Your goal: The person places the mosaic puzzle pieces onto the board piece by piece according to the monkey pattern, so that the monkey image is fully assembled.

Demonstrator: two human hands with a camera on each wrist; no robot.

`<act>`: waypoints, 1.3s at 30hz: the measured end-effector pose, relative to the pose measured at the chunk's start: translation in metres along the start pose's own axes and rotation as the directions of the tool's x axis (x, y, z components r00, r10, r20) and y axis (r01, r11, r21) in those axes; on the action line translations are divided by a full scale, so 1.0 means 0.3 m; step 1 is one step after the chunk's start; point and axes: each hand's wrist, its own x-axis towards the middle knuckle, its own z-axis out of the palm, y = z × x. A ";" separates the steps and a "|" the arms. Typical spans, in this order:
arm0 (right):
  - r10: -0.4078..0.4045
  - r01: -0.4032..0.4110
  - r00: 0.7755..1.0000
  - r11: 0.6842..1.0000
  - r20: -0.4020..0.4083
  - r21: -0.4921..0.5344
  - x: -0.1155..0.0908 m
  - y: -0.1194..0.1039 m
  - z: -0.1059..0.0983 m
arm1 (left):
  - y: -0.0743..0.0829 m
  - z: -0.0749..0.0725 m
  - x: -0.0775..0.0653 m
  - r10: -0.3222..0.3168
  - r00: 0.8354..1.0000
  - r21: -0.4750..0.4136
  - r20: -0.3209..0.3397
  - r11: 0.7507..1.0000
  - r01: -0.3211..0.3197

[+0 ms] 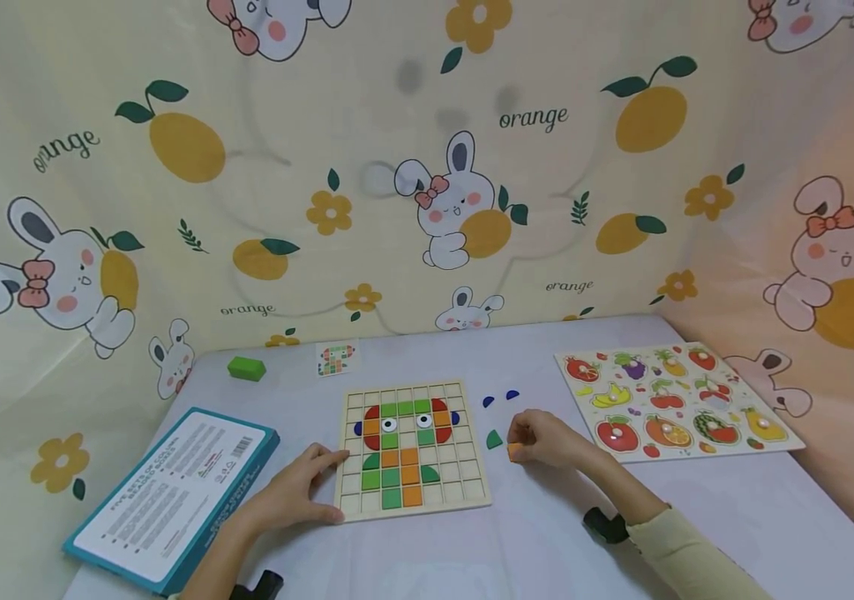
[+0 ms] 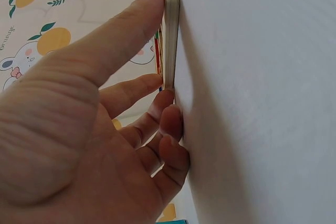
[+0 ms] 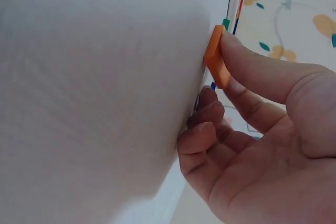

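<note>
A square wooden grid board (image 1: 464,492) lies on the table with red, orange, green and blue tiles forming a pattern, including two eye tiles. Against its left edge rests my left hand (image 1: 287,490), thumb near the front corner and index finger farther up; in the left wrist view the hand (image 2: 79,124) touches the board's edge (image 2: 171,30) with the other fingers loosely bent. To the right of the board, my right hand (image 1: 546,437) pinches an orange tile (image 3: 216,56) between thumb and index finger, close to the tabletop. A green quarter-round tile (image 1: 494,439) lies beside it.
Two blue half-round tiles (image 1: 512,395) lie behind the right hand. A fruit puzzle board (image 1: 666,454) is at right, a blue box (image 1: 172,500) at left. Farther back are a green block (image 1: 247,368) and a pattern card (image 1: 337,358). A printed cloth hangs behind.
</note>
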 end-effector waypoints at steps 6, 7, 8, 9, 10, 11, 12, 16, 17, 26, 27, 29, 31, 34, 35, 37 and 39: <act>-0.066 0.065 0.997 0.997 0.030 0.052 0.001 -0.016 0.009 | 0.000 -0.001 -0.005 -0.001 1.000 -0.009 0.002 1.000 0.001; -0.087 0.085 0.996 0.994 0.035 0.063 0.004 -0.021 0.014 | 0.000 -0.001 -0.006 0.000 1.000 -0.009 0.002 1.000 0.000; -0.110 0.107 0.993 0.991 0.041 0.077 0.008 -0.029 0.021 | -0.001 -0.001 -0.007 0.001 1.000 -0.011 0.004 1.000 -0.001; -0.134 0.129 0.990 0.987 0.049 0.094 0.014 -0.039 0.028 | -0.002 -0.002 -0.007 0.000 1.000 -0.011 0.005 1.000 0.000; -0.160 0.153 0.986 0.982 0.055 0.111 0.021 -0.053 0.037 | -0.002 -0.003 -0.007 -0.002 1.000 -0.010 0.005 1.000 0.002; -0.186 0.176 0.981 0.975 0.061 0.135 0.030 -0.069 0.046 | -0.003 -0.003 -0.006 -0.005 1.000 -0.006 0.004 1.000 0.005; -0.209 0.195 0.975 0.966 0.072 0.169 0.040 -0.090 0.057 | -0.004 -0.003 -0.004 -0.010 1.000 -0.005 0.003 1.000 0.010; -0.277 0.230 0.954 0.922 0.116 0.312 0.085 -0.197 0.112 | -0.005 -0.005 0.000 -0.018 1.000 0.002 -0.004 1.000 0.018; -0.286 0.231 0.950 0.914 0.126 0.334 0.097 -0.226 0.131 | -0.004 -0.006 0.001 -0.018 1.000 0.002 -0.004 1.000 0.018; -0.326 0.256 0.920 0.919 0.217 0.299 0.179 -0.425 0.307 | 0.011 -0.005 -0.003 -0.010 1.000 -0.008 0.005 1.000 0.010; -0.324 0.252 0.920 0.919 0.219 0.303 0.185 -0.438 0.322 | 0.012 -0.004 -0.003 -0.012 1.000 -0.003 0.005 1.000 0.012; -0.320 0.252 0.923 0.923 0.216 0.290 0.196 -0.458 0.349 | 0.013 -0.004 -0.002 -0.014 1.000 0.007 0.004 1.000 0.014; -0.311 0.256 0.927 0.933 0.209 0.254 0.201 -0.474 0.370 | 0.012 -0.005 -0.002 -0.013 1.000 0.016 0.006 1.000 0.013; -0.299 0.273 0.934 0.950 0.196 0.149 0.203 -0.492 0.391 | 0.011 -0.006 -0.003 -0.012 1.000 0.018 0.007 1.000 0.011; -0.294 0.278 0.936 0.955 0.194 0.106 0.202 -0.498 0.396 | 0.010 -0.005 -0.004 -0.012 1.000 0.017 0.006 1.000 0.012; -0.284 0.283 0.939 0.958 0.197 0.031 0.199 -0.508 0.401 | 0.009 -0.005 -0.004 -0.014 1.000 0.012 0.003 1.000 0.014; -0.288 0.298 0.935 0.954 0.207 -0.019 0.197 -0.516 0.404 | 0.009 -0.004 -0.004 -0.016 1.000 0.008 -0.001 1.000 0.016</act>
